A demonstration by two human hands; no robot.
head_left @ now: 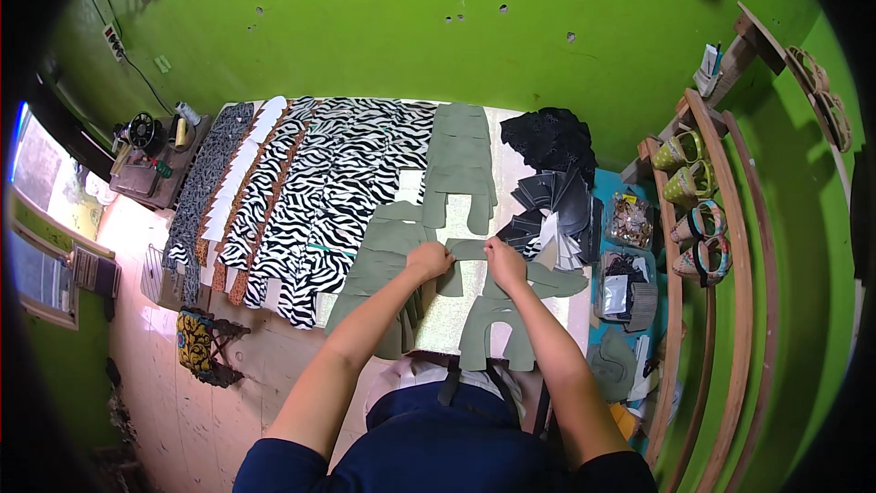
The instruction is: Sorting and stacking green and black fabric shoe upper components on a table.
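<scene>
Between my two hands is a grey-green cut fabric piece (470, 249), pinched at both ends above the table. My left hand (430, 261) is closed on its left end, and my right hand (504, 264) grips the right end. Left of my left hand, overlapping rows of grey-green pieces (379, 260) run toward me. Another overlapped column of the same pieces (459, 146) lies beyond my hands. A U-shaped grey-green piece (474, 333) rests near the front edge, and more pieces (558, 281) lie beside my right hand.
Rows of zebra-print pieces (328, 173) cover the table's left side. Black lace (552, 141) and fanned black pieces (557, 205) lie at the right. A clear box (630, 219) sits past them, near a wooden rack (721, 310) of sandals. A sewing machine (143, 132) stands far left.
</scene>
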